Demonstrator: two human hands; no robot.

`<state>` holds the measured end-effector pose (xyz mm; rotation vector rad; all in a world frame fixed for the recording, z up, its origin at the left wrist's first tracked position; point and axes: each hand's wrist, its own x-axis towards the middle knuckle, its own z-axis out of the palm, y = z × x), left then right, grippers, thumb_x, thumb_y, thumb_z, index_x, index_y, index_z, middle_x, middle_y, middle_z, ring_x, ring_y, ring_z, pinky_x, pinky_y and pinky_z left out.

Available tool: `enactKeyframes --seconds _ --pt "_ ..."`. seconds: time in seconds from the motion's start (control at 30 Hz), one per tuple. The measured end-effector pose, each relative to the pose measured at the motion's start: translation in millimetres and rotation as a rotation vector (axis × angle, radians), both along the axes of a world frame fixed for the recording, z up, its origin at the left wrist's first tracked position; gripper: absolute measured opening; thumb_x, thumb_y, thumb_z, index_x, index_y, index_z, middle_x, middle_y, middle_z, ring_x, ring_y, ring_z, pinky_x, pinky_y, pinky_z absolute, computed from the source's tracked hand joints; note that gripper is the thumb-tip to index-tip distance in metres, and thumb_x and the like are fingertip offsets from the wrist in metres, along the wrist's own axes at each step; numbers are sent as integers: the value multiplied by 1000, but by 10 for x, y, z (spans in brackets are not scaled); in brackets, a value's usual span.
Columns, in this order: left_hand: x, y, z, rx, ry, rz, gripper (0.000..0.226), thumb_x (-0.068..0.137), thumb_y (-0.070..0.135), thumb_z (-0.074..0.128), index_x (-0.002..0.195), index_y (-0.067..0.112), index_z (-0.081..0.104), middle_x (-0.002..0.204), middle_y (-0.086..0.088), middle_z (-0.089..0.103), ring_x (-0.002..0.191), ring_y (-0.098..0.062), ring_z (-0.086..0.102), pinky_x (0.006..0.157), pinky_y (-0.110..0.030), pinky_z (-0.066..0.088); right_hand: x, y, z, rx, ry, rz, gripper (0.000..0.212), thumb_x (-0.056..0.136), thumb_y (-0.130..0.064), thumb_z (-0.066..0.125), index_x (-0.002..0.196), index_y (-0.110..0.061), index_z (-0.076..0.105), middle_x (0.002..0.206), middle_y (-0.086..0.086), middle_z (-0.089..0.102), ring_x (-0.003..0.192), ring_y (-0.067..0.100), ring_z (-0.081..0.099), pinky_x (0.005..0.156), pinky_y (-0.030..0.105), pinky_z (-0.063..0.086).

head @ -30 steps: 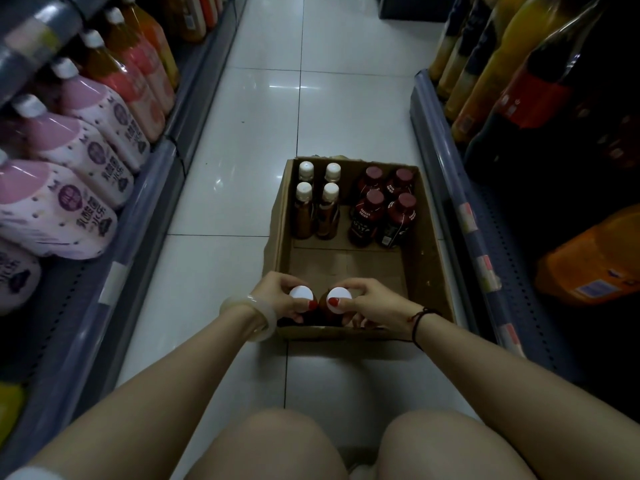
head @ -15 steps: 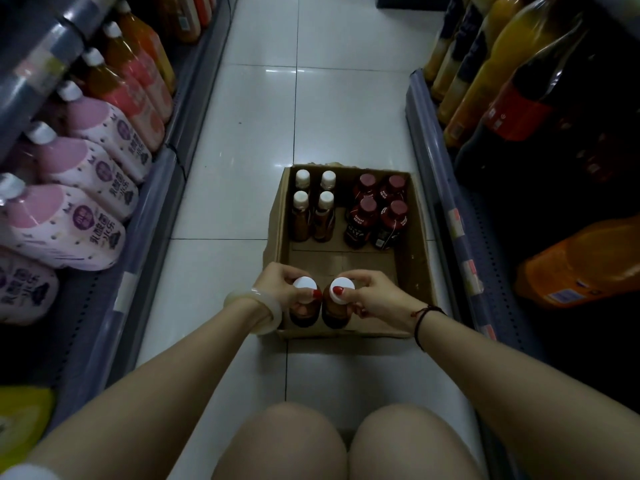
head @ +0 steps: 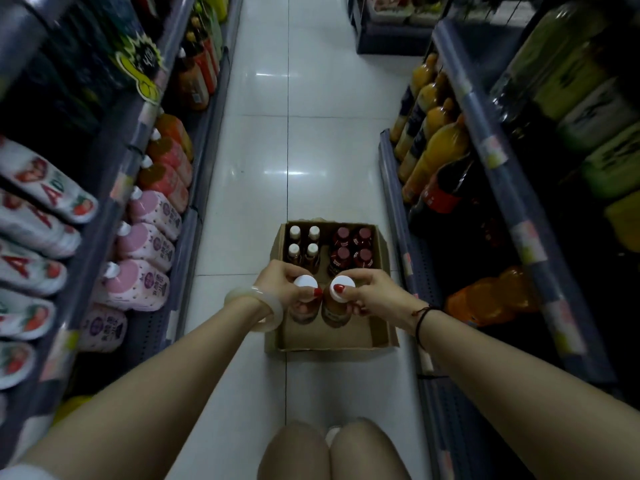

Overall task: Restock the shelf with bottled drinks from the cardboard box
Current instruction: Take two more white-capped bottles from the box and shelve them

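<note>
While the person crouches in the aisle, both arms reach forward over the cardboard box (head: 329,344), which sits on the white tiled floor (head: 311,150) between two shelf units; the left hand (head: 278,282) is clamped on the white cap of one brown bottle (head: 304,311), thumb and fingers curled round it; the right hand (head: 375,292) grips the cap of a second brown bottle (head: 334,315) in the same way; the two bottles are upright, side by side and nearly touching, over the near half of the box; whether their bases touch the box floor I cannot tell. At the far end of the box stand four white-capped bottles (head: 304,245) on the left and four red-capped bottles (head: 353,249) on the right. A pale bangle (head: 258,308) circles the left wrist; a dark cord (head: 420,318) circles the right. Pink bottles (head: 145,244) lie along the left shelf (head: 181,261); orange bottles (head: 433,140) stand on the right shelf (head: 394,209).
</note>
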<state>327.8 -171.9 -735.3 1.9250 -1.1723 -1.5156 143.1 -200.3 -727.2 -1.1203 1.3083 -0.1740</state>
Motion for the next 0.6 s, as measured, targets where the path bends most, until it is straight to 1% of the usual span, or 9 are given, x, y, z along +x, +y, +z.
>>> enactKeyframes --seconds 0.1,0.17,0.2,0.27,0.33,0.43,0.5,0.57,0.6 --pt "4 -52 650 -5 -10 -21 27 79 7 73 106 5 71 101 -14 70 86 -23 68 60 -22 57 -7 -31 643 -36 -6 -10 19 89 -9 61 105 -19 66 89 6 66 64 11 57 57 21 48" --pt "-8 -81 1110 -12 -20 -28 30 80 6 72 110 3 69 102 -15 69 76 -19 67 49 -14 54 -8 -44 1084 -54 0 -22 23 90 -9 61 111 -16 66 87 6 67 65 12 58 54 19 49" --pt "-16 -97 1334 -16 -20 -33 31 81 5 71 112 2 68 102 -15 69 73 -17 66 47 -12 52 -14 -49 1310 -67 6 -26 25 90 -9 61 114 -15 66 87 4 67 66 11 59 52 17 48" --pt "-31 -132 1775 -27 -23 -54 29 81 4 71 110 2 69 98 -14 69 69 -16 66 47 -13 52 -33 -61 1752 -91 3 -36 26 90 -10 61 115 -14 65 87 2 66 68 9 60 50 14 47" --pt "-47 -167 2228 -43 -41 -78 23 80 4 71 103 4 71 93 -13 70 66 -16 66 47 -14 52 -60 -75 2180 -101 -21 -48 22 89 -9 61 109 -14 67 87 3 66 66 8 60 51 15 48" --pt "-100 -229 2852 -76 -64 -121 18 78 4 70 96 8 72 81 -9 70 63 -13 65 47 -14 52 -117 -85 2770 -97 -55 -75 17 89 -8 62 101 -19 67 86 4 66 59 8 58 51 17 49" --pt "-154 -265 3243 -95 -84 -150 13 79 6 70 91 11 72 76 -3 69 64 -11 65 48 -15 50 -175 -83 3118 -98 -51 -100 20 89 -11 62 108 -16 66 85 5 65 53 9 57 48 17 47" --pt "-218 -302 3603 -115 -91 -197 9 80 9 70 88 13 72 76 -1 69 71 -13 66 56 -20 52 -257 -89 3421 -114 -33 -129 37 88 -13 64 125 -11 59 90 9 65 51 8 58 45 15 46" --pt "-247 -323 3765 -131 -97 -227 9 80 10 71 89 13 73 77 -1 69 74 -14 67 58 -20 52 -303 -94 3566 -122 -29 -137 43 88 -15 65 130 -11 56 95 11 66 53 8 59 46 15 47"
